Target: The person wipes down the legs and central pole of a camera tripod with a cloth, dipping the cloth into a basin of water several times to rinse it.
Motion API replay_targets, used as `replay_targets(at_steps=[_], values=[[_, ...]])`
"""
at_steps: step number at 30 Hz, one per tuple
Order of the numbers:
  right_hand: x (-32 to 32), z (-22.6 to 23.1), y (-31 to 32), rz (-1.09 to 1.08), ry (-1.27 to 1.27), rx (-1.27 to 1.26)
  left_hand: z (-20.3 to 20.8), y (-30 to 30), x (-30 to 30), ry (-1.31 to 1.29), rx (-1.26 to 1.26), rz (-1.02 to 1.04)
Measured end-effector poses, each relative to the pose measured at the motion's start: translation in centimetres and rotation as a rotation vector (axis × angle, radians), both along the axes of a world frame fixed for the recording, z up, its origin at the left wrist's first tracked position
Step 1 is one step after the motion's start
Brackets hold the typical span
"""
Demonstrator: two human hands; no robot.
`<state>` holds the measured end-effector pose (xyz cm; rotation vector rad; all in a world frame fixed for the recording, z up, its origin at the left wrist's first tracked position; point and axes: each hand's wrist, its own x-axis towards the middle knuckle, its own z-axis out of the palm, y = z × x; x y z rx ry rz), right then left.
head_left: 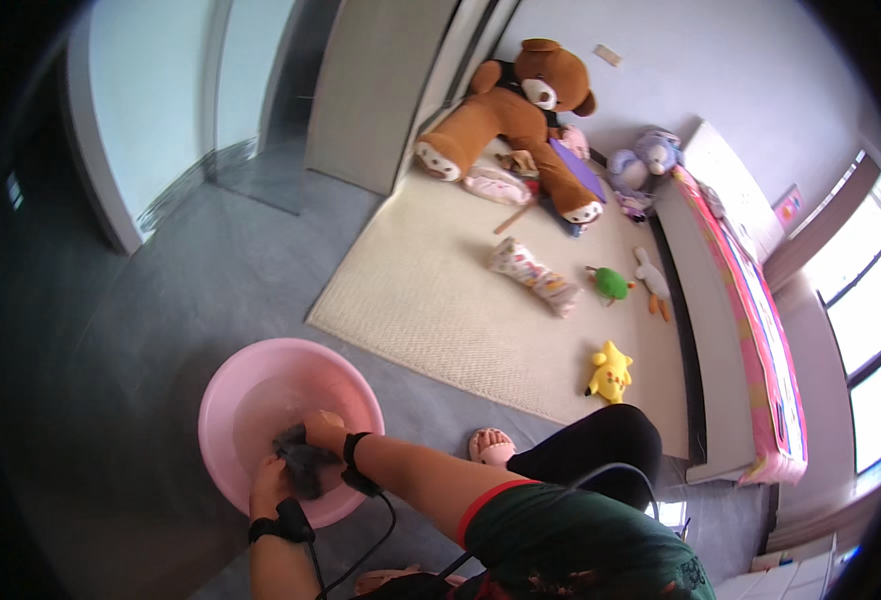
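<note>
Both hands are down in the pink basin [222,400], and between them sits a dark wet cloth [302,462] — bunched up at the near side of the basin, toward the person. The right hand [323,430] comes in over the top edge of the cloth, fingers curled down and closed on it. The left hand [268,486] meets it from below, fingers folded onto the cloth's lower end. So the cloth's long run goes roughly from one hand to the other, and neither hand is nearer than the other; both already have it. Each wrist wears a black band with a cable trailing back.

Water shows in the far half of the basin, clear of the cloth. The basin stands on grey floor. Beyond it lies a cream rug [440,300] — strewn with soft toys, a big brown bear [520,110] at the far end and a yellow toy [609,372] nearer. A foot in a pink sandal [490,446] rests just right of the basin. Nothing crowds the hands inside the basin.
</note>
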<state>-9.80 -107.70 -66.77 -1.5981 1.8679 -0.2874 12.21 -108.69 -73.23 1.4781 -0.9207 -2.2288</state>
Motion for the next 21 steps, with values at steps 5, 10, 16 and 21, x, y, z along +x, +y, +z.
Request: replay_targets(at_steps=[5,10,16,21], values=[[-1.4,-1.0,2.4,-0.251,-0.541,-0.078,3.7,0.7,-5.0,0.129,0.205,0.037],[5.9,4.1,1.2,-0.258,-1.067,0.069,7.0,0.7,-3.1,0.36,0.181,0.083],[11.0,10.6,1.1,-0.207,-0.492,-0.31,-1.0,-4.5,1.9,0.469,-0.135,-0.024],[3.6,5.7,1.7,-0.137,-0.101,-0.291,8.1,2.0,-3.7,-0.142,-0.935,-0.362]])
